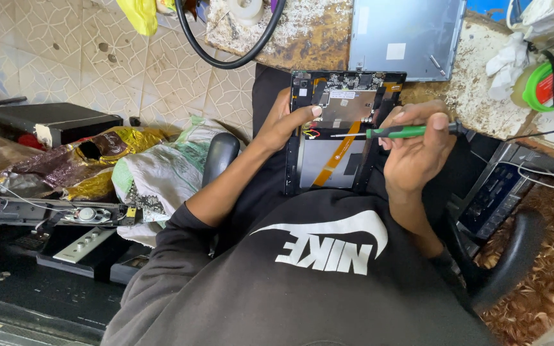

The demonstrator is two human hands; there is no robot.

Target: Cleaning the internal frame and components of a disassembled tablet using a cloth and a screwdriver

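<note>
Sweatshirt (302, 282) hides lap; tablet (344, 128) partly covered

- A single head-worn view looks steeply down the person's own chest and lap, close in.
- Worn workbench (476, 77) fills the upper right of the frame; tiled floor (65, 57) the upper left.

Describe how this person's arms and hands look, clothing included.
Both hands are bare: no gloves, rings or watch visible on the left hand or the right hand. The forearms are uncovered. Black sweatshirt sleeves are pushed up near the elbows, the left one bunched in folds. The sweatshirt chest carries a white printed logo.
</note>
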